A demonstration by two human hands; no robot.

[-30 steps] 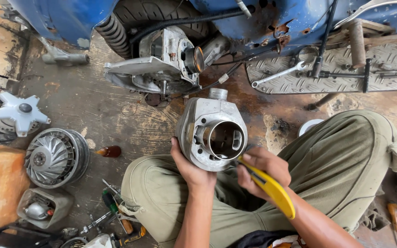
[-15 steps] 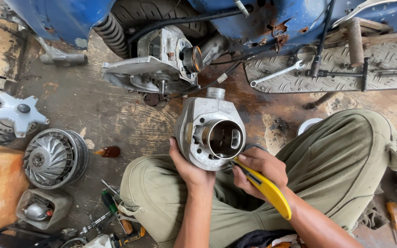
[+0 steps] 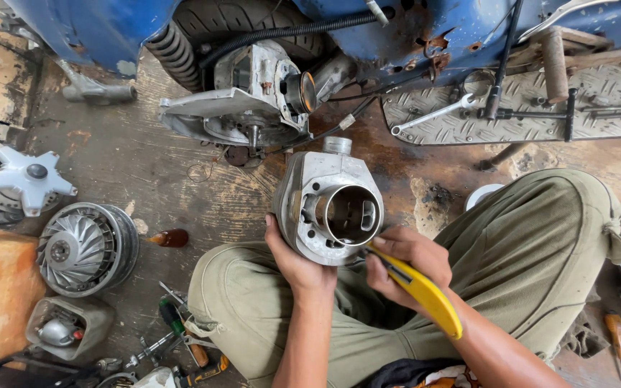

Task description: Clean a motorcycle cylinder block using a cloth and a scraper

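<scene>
Your left hand (image 3: 297, 264) cups the engine cylinder (image 3: 330, 206) from below at centre frame, above your knees, bore facing you; fingers wrap its lower rim. Your right hand (image 3: 410, 260) is closed around the yellow-handled utility knife (image 3: 420, 289), its tip at the cylinder's lower right edge. Keep the blade flat to the mating face and scrape with light strokes, so the soft cast aluminium isn't gouged. The cylinder is dull grey and rounded, with a smooth bore. At left on the stained floor (image 3: 145, 176) lies a finned flywheel fan (image 3: 84, 248).
</scene>
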